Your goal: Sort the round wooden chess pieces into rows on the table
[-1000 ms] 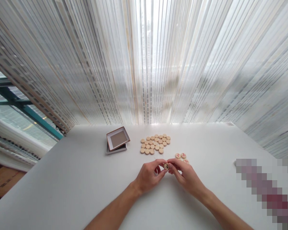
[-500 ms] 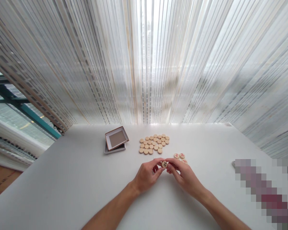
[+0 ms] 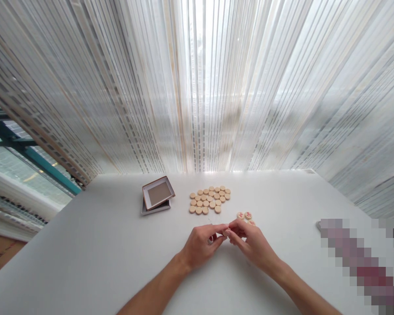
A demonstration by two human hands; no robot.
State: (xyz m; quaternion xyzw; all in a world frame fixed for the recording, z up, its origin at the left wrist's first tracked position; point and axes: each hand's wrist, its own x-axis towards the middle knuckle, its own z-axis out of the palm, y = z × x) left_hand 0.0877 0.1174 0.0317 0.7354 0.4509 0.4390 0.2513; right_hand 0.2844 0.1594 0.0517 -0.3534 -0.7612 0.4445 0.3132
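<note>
Over the near middle of the table, my left hand (image 3: 200, 246) and my right hand (image 3: 254, 244) meet at the fingertips. Pinched between them is a round wooden Chinese chess piece (image 3: 225, 233), mostly covered by the fingers, so its marking cannot be read. Just beyond my right hand lie a few pieces with red characters (image 3: 248, 215), one partly hidden by that hand. Farther back, several blank-looking round pieces (image 3: 209, 199) sit in loose rows on the table.
An open box (image 3: 158, 194), its parts stacked askew, stands left of the pieces on the white table (image 3: 118, 245). Striped sheer curtains (image 3: 203, 87) hang along the far edge. A blurred-out object (image 3: 364, 262) lies at the right. A cardboard box (image 3: 3, 253) is at lower left.
The chess piece has been turned between my fingers: its dark-marked face showed before and is now hidden. My fingertips have closed in around it. The view has shifted slightly.
</note>
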